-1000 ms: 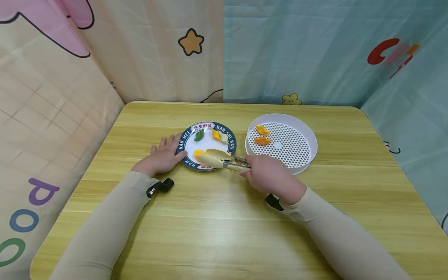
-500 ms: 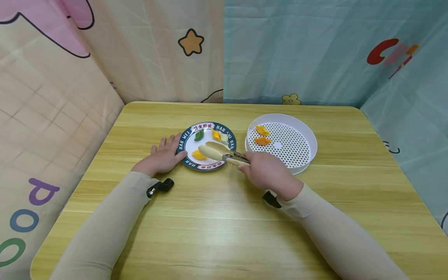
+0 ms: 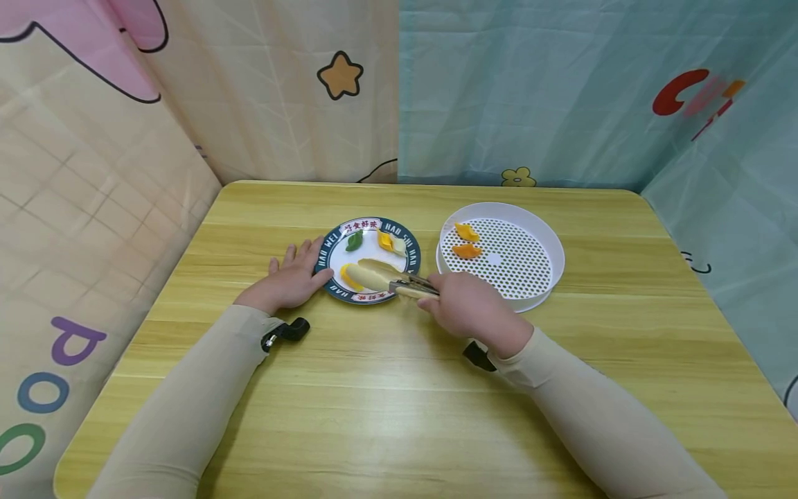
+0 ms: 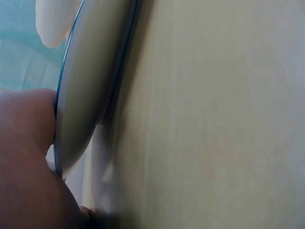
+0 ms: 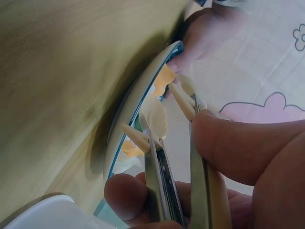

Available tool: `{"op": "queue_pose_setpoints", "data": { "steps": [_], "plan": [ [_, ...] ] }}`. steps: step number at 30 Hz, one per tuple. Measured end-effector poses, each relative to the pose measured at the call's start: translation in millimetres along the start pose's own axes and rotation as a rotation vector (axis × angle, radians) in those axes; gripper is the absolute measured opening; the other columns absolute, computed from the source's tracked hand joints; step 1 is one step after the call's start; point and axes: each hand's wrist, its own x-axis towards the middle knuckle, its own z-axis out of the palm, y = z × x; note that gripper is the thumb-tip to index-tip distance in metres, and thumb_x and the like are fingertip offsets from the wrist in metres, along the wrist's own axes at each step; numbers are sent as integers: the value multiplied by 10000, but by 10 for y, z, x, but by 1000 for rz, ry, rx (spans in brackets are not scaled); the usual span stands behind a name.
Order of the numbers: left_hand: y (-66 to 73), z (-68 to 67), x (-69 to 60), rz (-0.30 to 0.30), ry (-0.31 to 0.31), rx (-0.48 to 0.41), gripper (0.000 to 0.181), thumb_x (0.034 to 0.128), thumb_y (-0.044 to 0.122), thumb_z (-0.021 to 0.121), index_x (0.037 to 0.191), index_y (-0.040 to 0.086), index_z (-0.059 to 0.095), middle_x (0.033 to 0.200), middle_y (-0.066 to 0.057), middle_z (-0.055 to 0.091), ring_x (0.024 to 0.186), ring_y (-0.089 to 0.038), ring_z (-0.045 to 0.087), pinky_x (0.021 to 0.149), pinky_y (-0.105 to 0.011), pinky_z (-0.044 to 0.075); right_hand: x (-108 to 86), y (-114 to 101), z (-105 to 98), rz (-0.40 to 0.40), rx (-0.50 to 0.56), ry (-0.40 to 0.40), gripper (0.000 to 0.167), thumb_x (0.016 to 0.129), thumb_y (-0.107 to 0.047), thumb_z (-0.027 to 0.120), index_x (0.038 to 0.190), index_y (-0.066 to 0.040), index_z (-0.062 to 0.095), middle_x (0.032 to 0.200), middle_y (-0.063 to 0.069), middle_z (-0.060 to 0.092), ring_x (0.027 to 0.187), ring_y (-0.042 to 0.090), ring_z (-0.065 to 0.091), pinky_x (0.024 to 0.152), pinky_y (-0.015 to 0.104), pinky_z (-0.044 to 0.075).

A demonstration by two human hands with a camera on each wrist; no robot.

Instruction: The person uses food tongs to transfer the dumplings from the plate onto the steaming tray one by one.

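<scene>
My right hand point(image 3: 474, 312) grips a pair of tongs point(image 3: 377, 276) with cream-coloured tips. In the right wrist view the two arms of the tongs point(image 5: 205, 191) stand apart, thumb on one side and fingers on the other. Their tips reach over a yellow dumpling-shaped piece point(image 3: 349, 280) at the near left of the plate point(image 3: 408, 263), partly covering it. Whether they touch it I cannot tell. My left hand point(image 3: 289, 281) rests at the plate's left edge, fingers spread, thumb on the dark rim. Also on the plate lie a green piece point(image 3: 355, 240), a yellow one point(image 3: 384, 240) and a whitish one point(image 3: 399, 245).
Right of the plate stands a round white tray point(image 3: 524, 267) with a perforated base and raised wall. At its left side lie a yellow piece point(image 3: 466, 232) and an orange piece point(image 3: 467, 251). Printed curtains point(image 3: 499, 104) hang behind the wooden table point(image 3: 349, 409).
The tongs first drew back right, uncovering the near yellow piece, then came left over it again. My right hand has shifted slightly left. My left hand has not moved.
</scene>
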Motion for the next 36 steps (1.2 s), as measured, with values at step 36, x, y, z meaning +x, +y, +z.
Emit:
{"op": "queue_pose_setpoints", "data": {
  "steps": [36],
  "plan": [
    [9, 0, -28, 11, 16, -33, 908, 1053, 694, 340, 1704, 231, -90, 1775, -194, -80, 1604, -521, -138, 1211, -772, -115, -29, -8, 79, -66, -108, 69, 232, 1025, -417, 678, 1013, -194, 615, 781, 39, 605, 722, 228, 567, 606, 331, 446]
  ]
}}
